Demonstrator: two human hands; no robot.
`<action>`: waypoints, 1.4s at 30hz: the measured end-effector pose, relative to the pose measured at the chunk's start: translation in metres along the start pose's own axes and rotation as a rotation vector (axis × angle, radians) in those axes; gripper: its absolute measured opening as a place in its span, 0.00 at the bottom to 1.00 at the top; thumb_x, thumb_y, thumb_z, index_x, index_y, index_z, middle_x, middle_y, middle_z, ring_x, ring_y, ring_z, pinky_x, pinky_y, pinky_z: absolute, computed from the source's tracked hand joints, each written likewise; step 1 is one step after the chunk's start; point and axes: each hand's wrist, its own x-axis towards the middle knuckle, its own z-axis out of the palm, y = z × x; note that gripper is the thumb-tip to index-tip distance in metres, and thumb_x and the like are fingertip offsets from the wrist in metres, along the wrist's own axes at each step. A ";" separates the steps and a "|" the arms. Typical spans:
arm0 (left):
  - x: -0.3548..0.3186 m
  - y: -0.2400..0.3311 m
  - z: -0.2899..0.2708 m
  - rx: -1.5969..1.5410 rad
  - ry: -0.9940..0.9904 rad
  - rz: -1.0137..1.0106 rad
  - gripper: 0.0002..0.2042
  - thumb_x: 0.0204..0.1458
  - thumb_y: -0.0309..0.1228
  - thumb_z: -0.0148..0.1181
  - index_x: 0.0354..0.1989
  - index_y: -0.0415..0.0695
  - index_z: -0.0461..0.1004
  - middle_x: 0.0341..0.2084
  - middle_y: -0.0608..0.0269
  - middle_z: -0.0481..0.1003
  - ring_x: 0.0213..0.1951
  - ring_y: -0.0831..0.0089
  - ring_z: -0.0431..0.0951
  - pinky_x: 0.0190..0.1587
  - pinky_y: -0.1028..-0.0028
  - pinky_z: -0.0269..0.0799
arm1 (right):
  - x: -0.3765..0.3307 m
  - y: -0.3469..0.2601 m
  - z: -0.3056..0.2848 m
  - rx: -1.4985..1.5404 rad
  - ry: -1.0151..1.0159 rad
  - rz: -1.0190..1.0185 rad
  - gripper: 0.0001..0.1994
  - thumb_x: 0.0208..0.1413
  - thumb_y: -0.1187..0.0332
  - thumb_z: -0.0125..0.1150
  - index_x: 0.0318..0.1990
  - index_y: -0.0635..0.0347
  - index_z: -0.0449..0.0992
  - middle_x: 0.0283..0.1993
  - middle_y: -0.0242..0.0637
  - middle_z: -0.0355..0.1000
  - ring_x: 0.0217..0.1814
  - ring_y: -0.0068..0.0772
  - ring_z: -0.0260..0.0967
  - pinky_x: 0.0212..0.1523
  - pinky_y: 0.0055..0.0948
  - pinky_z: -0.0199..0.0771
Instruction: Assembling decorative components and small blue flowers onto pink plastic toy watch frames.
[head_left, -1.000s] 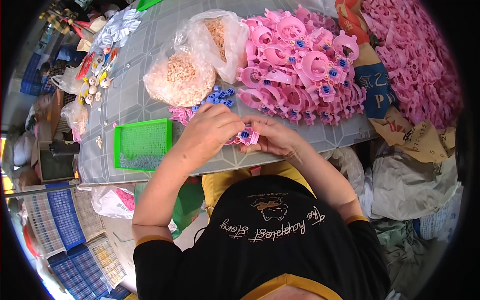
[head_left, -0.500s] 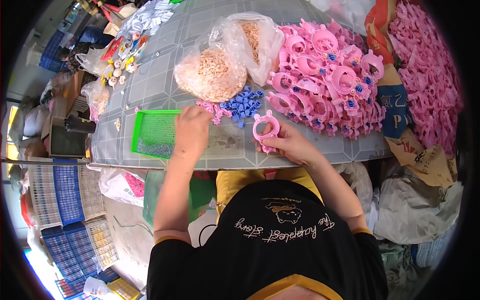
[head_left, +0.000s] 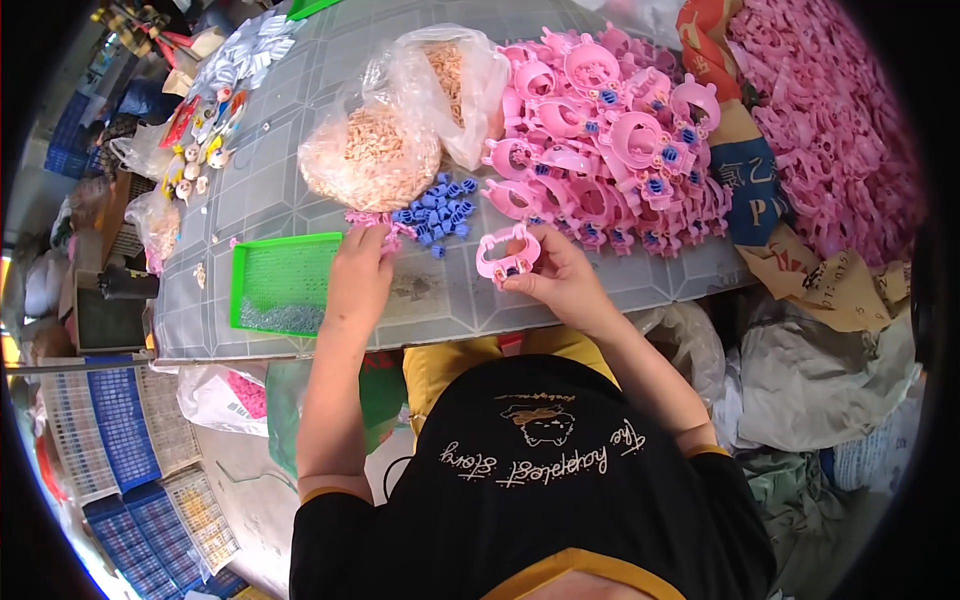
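Note:
My right hand (head_left: 560, 280) holds a pink plastic toy part (head_left: 508, 255) just above the grey table (head_left: 300, 170). My left hand (head_left: 362, 272) reaches forward to a few small pink pieces (head_left: 372, 220) lying next to a little heap of blue gear-like pieces (head_left: 436, 210); its fingertips touch them, and whether it grips one cannot be seen. A big heap of assembled pink parts with blue centres (head_left: 600, 140) lies just beyond my right hand.
A green tray of tiny metal bits (head_left: 282, 283) sits left of my left hand. Two clear bags of beige small parts (head_left: 372, 155) stand behind. More pink parts fill a sack (head_left: 830, 130) at right. Blue crates (head_left: 120, 440) stand on the floor at left.
My hands have parted: the left moved from the green tray toward the small pink pieces, while the right kept the pink part and drew slightly toward me.

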 end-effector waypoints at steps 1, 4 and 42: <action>0.001 0.007 -0.002 -0.148 0.062 -0.041 0.07 0.51 0.20 0.64 0.38 0.39 0.77 0.37 0.55 0.77 0.40 0.57 0.79 0.43 0.62 0.76 | -0.001 -0.001 0.000 -0.003 0.007 -0.001 0.18 0.58 0.78 0.69 0.52 0.60 0.69 0.48 0.31 0.72 0.49 0.27 0.75 0.49 0.28 0.76; 0.002 0.037 -0.012 -0.532 0.108 -0.131 0.07 0.56 0.22 0.64 0.42 0.38 0.75 0.34 0.58 0.76 0.34 0.68 0.80 0.38 0.71 0.76 | -0.006 -0.011 0.003 -0.149 -0.046 -0.225 0.18 0.55 0.78 0.72 0.50 0.61 0.71 0.48 0.32 0.72 0.47 0.27 0.74 0.50 0.28 0.75; -0.010 0.136 -0.052 -0.606 0.060 0.182 0.08 0.46 0.15 0.69 0.34 0.38 0.84 0.30 0.57 0.81 0.32 0.69 0.82 0.35 0.75 0.77 | -0.021 -0.053 0.017 -1.274 -0.230 -1.146 0.14 0.48 0.69 0.67 0.43 0.60 0.76 0.48 0.42 0.73 0.50 0.43 0.76 0.56 0.45 0.81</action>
